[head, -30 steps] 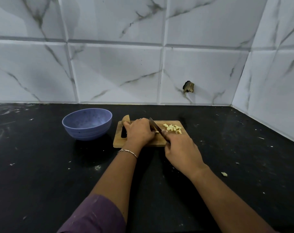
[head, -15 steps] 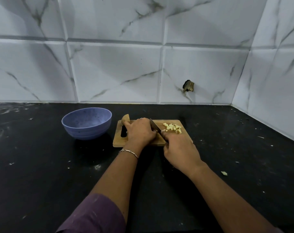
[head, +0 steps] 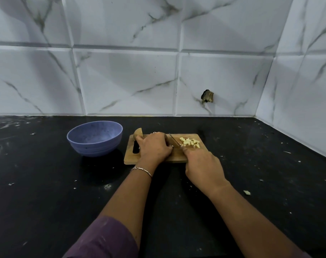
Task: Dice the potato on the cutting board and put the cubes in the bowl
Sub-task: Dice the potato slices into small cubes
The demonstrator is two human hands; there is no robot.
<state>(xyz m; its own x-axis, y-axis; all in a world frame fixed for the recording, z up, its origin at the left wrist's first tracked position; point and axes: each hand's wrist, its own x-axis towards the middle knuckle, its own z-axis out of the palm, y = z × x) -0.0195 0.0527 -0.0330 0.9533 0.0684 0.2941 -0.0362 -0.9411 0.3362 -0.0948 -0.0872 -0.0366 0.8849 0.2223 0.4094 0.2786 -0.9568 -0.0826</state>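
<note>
Worktop (head: pixel 46 202) is black and speckled with pale crumbs; one stray potato bit (head: pixel 246 192) lies well apart from the board, to the right of the right forearm. Right hand (head: pixel 203 166) has its fingers wrapped round the handle of the knife (head: pixel 174 140), which the hand hides; the blade angles down onto the cutting board (head: pixel 177 158). Left hand (head: pixel 154 148), just beside the blade, has its fingers curled down over what is probably the potato piece (head: pixel 172 146) being cut, though only a pale sliver shows at its edge. Cubes (head: pixel 189 142) sit in a small heap on the board's far right. An uncut potato chunk (head: pixel 138 134) stands at the far left corner. Bowl (head: pixel 95 138), left of the board, looks empty. Judgement: dicing is partly done; the chunk needs cutting, and no cubes have been transferred.
</note>
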